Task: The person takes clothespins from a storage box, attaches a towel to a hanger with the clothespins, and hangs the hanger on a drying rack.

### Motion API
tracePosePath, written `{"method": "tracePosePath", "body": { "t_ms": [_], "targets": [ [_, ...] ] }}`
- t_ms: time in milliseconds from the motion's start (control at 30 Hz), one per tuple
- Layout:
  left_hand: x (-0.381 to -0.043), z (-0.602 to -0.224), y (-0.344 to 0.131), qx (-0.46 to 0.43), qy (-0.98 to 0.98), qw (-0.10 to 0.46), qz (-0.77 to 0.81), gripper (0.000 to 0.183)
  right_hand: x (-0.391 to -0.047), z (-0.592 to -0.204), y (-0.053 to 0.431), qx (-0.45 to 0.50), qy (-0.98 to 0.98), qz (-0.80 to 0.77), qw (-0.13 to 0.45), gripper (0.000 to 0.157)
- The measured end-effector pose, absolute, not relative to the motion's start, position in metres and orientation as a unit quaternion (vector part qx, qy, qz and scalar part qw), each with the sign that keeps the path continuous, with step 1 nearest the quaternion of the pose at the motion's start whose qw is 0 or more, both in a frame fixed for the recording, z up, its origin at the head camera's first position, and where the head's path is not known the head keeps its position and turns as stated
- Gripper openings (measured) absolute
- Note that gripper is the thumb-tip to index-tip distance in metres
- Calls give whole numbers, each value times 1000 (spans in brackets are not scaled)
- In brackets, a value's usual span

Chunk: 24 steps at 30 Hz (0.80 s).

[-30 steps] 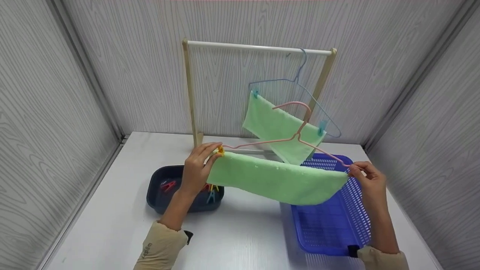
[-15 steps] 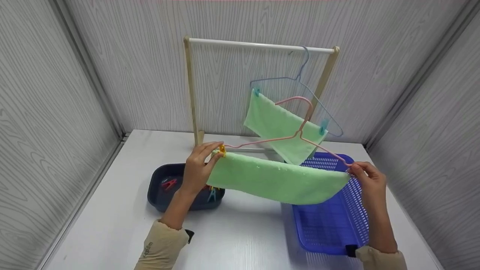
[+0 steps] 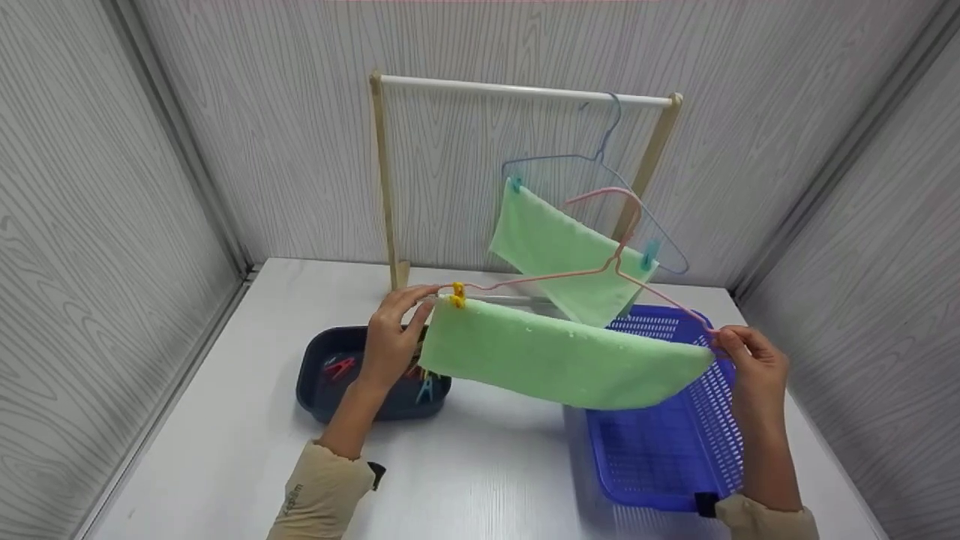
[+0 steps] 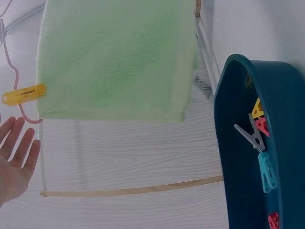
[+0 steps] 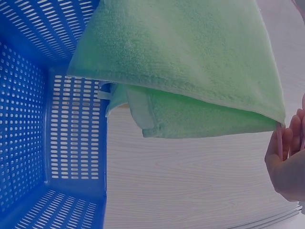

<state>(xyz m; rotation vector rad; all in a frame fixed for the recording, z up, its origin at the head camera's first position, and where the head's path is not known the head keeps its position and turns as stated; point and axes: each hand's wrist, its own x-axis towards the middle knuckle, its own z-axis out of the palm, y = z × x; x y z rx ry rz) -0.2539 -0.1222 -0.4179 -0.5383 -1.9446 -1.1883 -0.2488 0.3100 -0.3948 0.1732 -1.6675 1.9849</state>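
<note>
A pink hanger is held up in front of the rack, with a light green towel along its lower side. A yellow clothespin clamps the towel's left corner to the hanger. Just left of that clothespin is my left hand; the left wrist view shows its fingers extended and apart from the clothespin. My right hand pinches the hanger's right end together with the towel's corner. In the right wrist view, the towel hangs in two layers from that hand.
Behind stands a rack with a white bar. A blue hanger on it bears another green towel under teal clothespins. A dark basin with several clothespins is at left, a blue basket at right.
My left fingers have let go of the yellow clothespin, which stays on the hanger and towel. The hanger, towel and right hand have shifted slightly right.
</note>
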Motion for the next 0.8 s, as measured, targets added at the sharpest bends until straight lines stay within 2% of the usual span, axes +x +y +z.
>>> {"method": "tracePosePath", "body": {
  "t_ms": [100, 300, 567, 700, 800],
  "targets": [
    [-260, -428, -127, -154, -788, 363, -473, 20, -249, -394, 312, 53, -611, 741, 273, 16],
    [-272, -455, -134, -44, -862, 237, -447, 22, -248, -393, 316, 45, -601, 747, 282, 17],
    [-282, -499, -136, 7, -904, 152, -400, 17, -247, -396, 317, 29, -589, 754, 289, 13],
    [-286, -515, -136, 27, -933, 84, -348, 8, -249, -396, 316, 40, -582, 757, 295, 13],
    [-286, -523, -133, 41, -949, 22, -312, 11, -249, -396, 316, 48, -582, 755, 298, 13]
  ]
}}
